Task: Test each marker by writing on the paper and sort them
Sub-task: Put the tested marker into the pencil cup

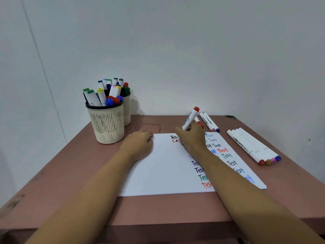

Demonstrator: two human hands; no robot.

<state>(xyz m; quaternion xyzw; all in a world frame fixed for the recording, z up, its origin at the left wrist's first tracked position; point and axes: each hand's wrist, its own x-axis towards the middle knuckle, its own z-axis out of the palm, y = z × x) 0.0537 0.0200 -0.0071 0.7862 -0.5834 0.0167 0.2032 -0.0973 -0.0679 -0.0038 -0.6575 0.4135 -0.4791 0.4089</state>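
Table [79, 173]: left hand [139, 145] seemingly abuts paper [163, 169].

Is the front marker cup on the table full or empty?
Full, or nearly. The front cup stands upright, and many capped markers stick out above its dark rim, packed closely together.

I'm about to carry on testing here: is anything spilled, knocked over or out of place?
Nothing stands out. Both cups stand upright, and the loose markers lie in tidy rows right of the paper, which lies flat. Only the table shows scuffs at its left edge.
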